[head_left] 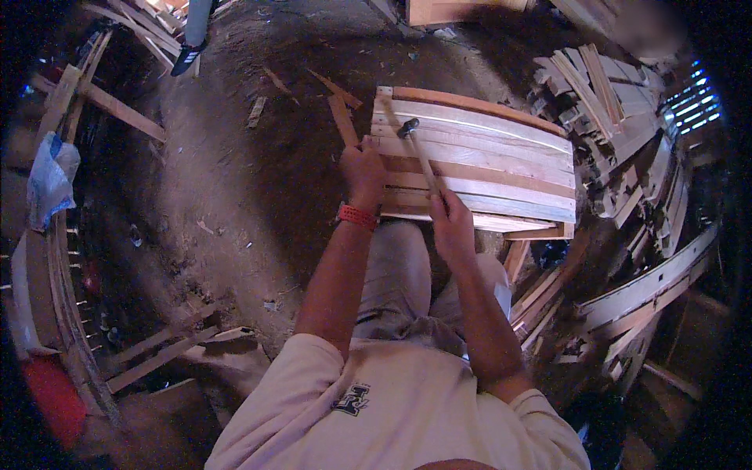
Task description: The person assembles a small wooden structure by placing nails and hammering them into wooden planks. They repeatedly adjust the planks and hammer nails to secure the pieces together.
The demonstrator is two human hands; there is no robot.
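Observation:
A slatted wooden crate point(486, 160) rests in front of my knees, its pale and reddish boards running left to right. My right hand point(452, 223) is wrapped around the wooden handle of a hammer point(421, 155). The hammer's dark metal head is over the crate's upper boards, near their left ends. At the crate's left edge is my left hand point(363, 168), with fingers closed; what they pinch, if anything, is too small to tell. A reddish wood strip point(342, 117) extends beyond that hand, and I cannot tell whether the hand touches it.
Scrap boards point(603, 102) are heaped at the right, with long planks point(650, 278) below them. Wood pieces also line the left side, where a white and blue plastic bag point(53, 176) hangs. Another person's foot point(186, 59) shows at the upper left on the dirt floor point(235, 157).

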